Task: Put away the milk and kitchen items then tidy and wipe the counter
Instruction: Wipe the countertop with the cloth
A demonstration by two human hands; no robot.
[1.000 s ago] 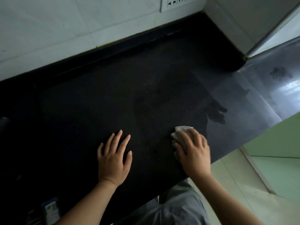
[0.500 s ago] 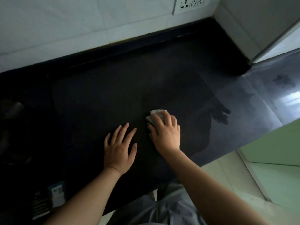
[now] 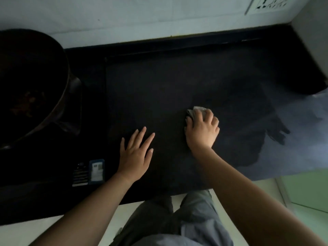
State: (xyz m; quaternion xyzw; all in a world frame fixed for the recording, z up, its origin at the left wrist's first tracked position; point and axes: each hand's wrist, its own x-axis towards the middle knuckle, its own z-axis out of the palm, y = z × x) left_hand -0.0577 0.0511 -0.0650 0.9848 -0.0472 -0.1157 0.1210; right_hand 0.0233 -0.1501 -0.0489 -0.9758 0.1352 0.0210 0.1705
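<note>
A dark stone counter (image 3: 177, 82) fills the middle of the view. My right hand (image 3: 202, 130) presses a small crumpled pale cloth (image 3: 197, 110) flat against it; only the cloth's far edge shows beyond my fingertips. My left hand (image 3: 136, 153) lies flat on the counter with fingers spread and nothing in it, a hand's width to the left of the right one. A wet smear (image 3: 276, 134) darkens the counter to the right of the cloth.
A large dark pan (image 3: 32, 82) with food residue sits on a stove at the left. A labelled sticker (image 3: 96, 171) marks the stove's front. A white tiled wall (image 3: 142, 18) with a socket (image 3: 268, 4) backs the counter. A wall corner (image 3: 312, 41) juts in at the right.
My right hand has slid the cloth from near the front edge leftward and farther onto the counter. The view has shifted left, bringing the pan and stove into sight. My left hand stays flat.
</note>
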